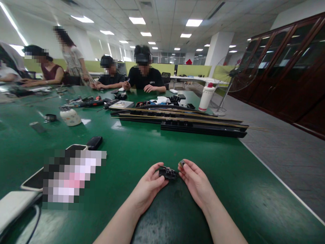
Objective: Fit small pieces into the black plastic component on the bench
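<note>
My left hand (151,187) is closed on a small black mechanical part (168,173), its thumb on the near side and its fingers behind. The part has an uneven, open-looking top. Just to the right, my right hand (193,182) pinches a tiny piece with a dark, squarish face (182,163) between thumb and forefinger; its kind is too small to make out. A narrow gap separates the two held pieces. Both hands are held over the near middle of the green table (140,146).
Long black rails (205,129) with thin brass-coloured rods lie across the table ahead. On the left are a phone (34,179), a black fob-like object (94,143) and a white jar (70,116). A white bottle (206,98) stands at the far right edge. Several people sit beyond.
</note>
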Available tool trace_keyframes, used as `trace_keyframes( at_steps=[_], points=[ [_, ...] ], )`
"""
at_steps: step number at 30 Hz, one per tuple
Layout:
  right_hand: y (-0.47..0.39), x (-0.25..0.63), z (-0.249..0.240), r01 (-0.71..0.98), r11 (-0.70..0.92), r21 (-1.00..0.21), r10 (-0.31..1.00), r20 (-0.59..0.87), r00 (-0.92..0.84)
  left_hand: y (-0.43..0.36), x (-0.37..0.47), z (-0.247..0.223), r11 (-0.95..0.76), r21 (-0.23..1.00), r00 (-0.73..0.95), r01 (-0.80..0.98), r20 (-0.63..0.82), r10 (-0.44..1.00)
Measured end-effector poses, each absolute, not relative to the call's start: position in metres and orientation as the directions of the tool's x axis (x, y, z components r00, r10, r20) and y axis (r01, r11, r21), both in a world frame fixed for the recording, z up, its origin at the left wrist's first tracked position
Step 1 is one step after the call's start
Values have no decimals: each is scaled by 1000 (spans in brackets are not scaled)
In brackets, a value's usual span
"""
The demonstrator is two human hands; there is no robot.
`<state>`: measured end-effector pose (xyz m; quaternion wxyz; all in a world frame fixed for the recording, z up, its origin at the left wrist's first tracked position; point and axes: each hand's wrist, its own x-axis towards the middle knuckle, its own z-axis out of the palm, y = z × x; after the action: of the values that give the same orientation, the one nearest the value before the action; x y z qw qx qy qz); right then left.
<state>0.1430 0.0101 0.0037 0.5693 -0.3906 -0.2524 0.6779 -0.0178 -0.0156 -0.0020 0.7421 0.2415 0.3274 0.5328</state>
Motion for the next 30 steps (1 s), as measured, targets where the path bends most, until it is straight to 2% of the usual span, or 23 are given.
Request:
trace_keyframes(
  at_steps=[30],
  points=[
    [10,144,6,-598,-237,-765,962,-271,-34,-16,-18,-2,310,707,237,-636,-203,950]
  ],
)
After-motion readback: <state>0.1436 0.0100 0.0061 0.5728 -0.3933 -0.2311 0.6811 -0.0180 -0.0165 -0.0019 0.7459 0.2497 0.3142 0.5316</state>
